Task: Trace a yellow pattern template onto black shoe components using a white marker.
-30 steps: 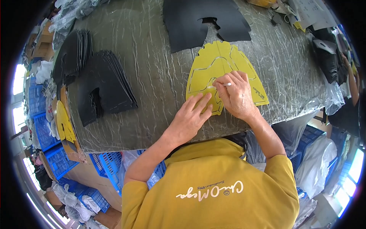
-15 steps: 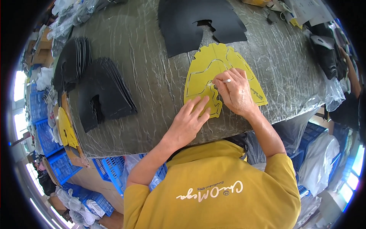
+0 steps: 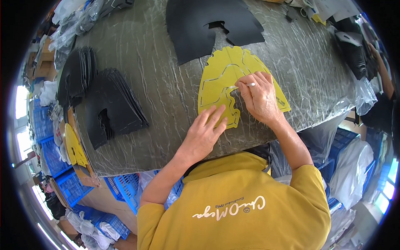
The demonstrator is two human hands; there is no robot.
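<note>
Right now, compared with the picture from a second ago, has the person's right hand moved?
Yes, slightly: judged against the large black piece on the table, the right hand has shifted rightward and closer to that piece.

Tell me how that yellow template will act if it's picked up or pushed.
The yellow template looks thin, so it is probably light for its size. Its crisp cut edges and flat lie suggest a fairly stiff sheet. Pushed, it might slide on the glossy, film-covered table, though the left hand rests fingers on it.
</note>
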